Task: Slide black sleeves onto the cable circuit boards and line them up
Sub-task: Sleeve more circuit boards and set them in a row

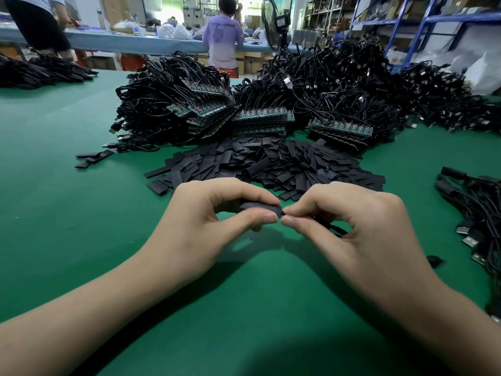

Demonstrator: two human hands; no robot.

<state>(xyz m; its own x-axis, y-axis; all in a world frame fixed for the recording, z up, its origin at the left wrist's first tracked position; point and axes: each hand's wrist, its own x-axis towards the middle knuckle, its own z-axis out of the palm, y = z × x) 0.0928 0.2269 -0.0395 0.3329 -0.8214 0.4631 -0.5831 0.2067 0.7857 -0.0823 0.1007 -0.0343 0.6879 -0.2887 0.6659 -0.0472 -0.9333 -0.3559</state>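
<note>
Forearms come in from the bottom corners and meet mid-frame over the green table point(81, 240). Left hand point(208, 210) pinches a black sleeve point(260, 206) between thumb and curled forefinger, holding it flat and roughly level just above the table. Right hand point(347, 213) pinches at the sleeve's right end, thumb and forefinger tips nearly touching the left thumb. A thin black cable point(334, 228) trails out under the right palm. Whatever board is inside the sleeve is hidden by the fingers, so I can't tell how far in it sits.

Just behind the hands is a loose pile of sleeves point(271, 161), flat black strips scattered every way. A few stray sleeves point(92, 158) lie apart on the left. Behind the pile are rows of circuit boards point(260, 118), stacked in layers, edges toward the camera, each with its cable attached. Their cables form a big tangled heap point(339, 82) at the back, metal plugs poking out here and there. At the right edge is a separate cable bundle point(471, 213) with plugs facing the camera. Another dark cable pile point(40, 71) sits far left.

Beyond the table, a seated person in a purple shirt point(225, 39) has their back to the camera at a long bench. A standing fan point(271, 23) is beside them, with blue shelving point(433, 23) at right.
</note>
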